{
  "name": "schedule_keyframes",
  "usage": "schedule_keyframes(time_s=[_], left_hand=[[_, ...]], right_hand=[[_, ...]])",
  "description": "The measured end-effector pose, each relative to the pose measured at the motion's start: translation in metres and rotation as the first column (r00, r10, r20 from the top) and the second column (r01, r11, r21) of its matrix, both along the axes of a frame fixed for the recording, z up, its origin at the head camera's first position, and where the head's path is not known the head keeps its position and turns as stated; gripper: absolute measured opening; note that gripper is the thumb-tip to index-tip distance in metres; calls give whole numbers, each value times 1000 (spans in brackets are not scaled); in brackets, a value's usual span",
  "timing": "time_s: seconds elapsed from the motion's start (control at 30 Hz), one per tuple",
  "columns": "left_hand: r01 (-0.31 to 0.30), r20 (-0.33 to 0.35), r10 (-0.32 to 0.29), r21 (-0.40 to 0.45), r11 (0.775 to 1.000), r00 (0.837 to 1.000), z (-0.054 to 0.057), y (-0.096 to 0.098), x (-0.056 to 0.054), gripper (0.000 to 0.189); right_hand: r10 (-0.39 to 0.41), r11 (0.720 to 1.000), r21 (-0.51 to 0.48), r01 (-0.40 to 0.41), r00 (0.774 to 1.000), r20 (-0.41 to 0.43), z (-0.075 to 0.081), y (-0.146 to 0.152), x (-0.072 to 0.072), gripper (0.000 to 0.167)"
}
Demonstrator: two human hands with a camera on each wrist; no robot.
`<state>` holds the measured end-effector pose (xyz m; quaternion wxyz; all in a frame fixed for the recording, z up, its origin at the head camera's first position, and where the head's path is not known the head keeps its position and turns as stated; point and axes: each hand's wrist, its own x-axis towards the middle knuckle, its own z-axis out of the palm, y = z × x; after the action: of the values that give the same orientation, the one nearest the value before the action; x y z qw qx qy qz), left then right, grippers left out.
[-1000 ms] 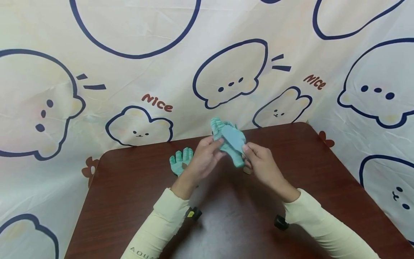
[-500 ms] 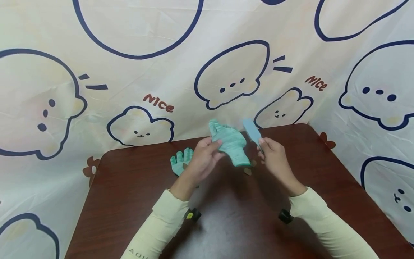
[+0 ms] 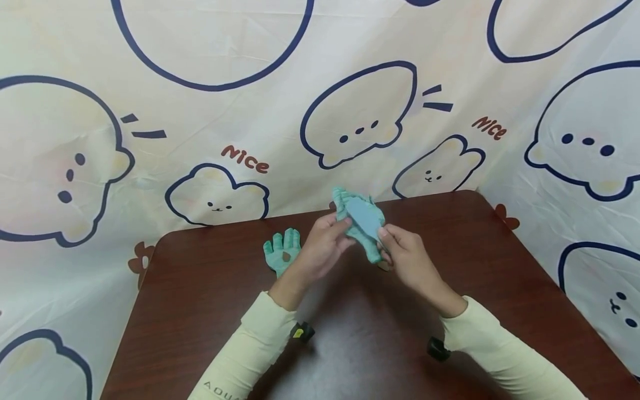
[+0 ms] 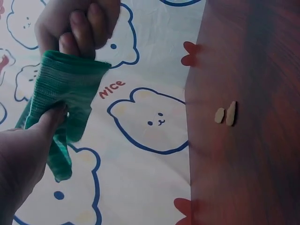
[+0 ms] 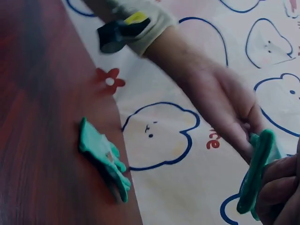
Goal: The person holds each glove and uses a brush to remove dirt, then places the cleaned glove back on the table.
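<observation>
My left hand (image 3: 322, 244) pinches a green knitted glove (image 3: 341, 204), thumb on top, raised above the far part of the table. Between the fingers of my right hand (image 3: 407, 250) is the handle end of a light blue brush (image 3: 365, 216), its flat back facing up and its head lying across the glove. The bristle side is hidden against the knit. In the left wrist view the glove's cuff (image 4: 75, 63) is near the right fingers (image 4: 86, 28). A second green glove (image 3: 280, 250) lies palm up on the table, with a small brown leaf-shaped piece (image 3: 286, 256) on it.
Small flat tan pieces (image 4: 231, 114) lie on the dark brown wooden table (image 3: 200, 311), below the held glove. A cloth with cartoon drawings (image 3: 215, 128) hangs right behind the table's far edge. Each wrist wears a small black camera (image 3: 438, 349).
Half a second ago the brush was off to the right, apart from the glove; now it is back over it, as a second ago. The left hand has shifted slightly right with the glove.
</observation>
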<state>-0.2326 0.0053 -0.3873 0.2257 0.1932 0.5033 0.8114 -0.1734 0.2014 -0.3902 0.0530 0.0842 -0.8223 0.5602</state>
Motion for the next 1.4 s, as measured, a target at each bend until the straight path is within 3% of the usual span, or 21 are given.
schedule_keyframes(time_s=[0.27, 0.43, 0.6, 0.7, 0.8, 0.93, 1.13, 1.4], left_hand=[[-37, 56, 37, 0, 999, 998, 3, 0, 3, 43], [-40, 67, 39, 3, 999, 997, 1, -1, 4, 43], [-86, 142, 77, 60, 994, 987, -1, -7, 2, 46], [-94, 186, 71, 116, 989, 980, -3, -11, -2, 49], [-77, 202, 43, 164, 984, 978, -12, -11, -7, 51], [-58, 207, 19, 181, 982, 978, -32, -7, -13, 48], [-68, 231, 41, 112, 991, 972, -56, -1, -16, 49], [-89, 241, 86, 2, 996, 967, -69, 6, -26, 54]], right_hand=[[-101, 994, 41, 102, 994, -33, -2, 6, -6, 48], [-144, 990, 18, 143, 989, 20, -4, 18, -11, 49], [-234, 972, 14, 234, 970, 72, -10, 43, -17, 48], [-237, 971, -3, 239, 966, 102, -11, 52, -17, 47], [-224, 974, -5, 226, 969, 105, -12, 52, -15, 47], [-203, 979, -2, 205, 972, 116, -15, 47, -16, 46], [-134, 989, -38, 143, 976, 172, -23, 37, -20, 46], [-95, 990, -83, 115, 973, 213, -31, 26, -22, 50]])
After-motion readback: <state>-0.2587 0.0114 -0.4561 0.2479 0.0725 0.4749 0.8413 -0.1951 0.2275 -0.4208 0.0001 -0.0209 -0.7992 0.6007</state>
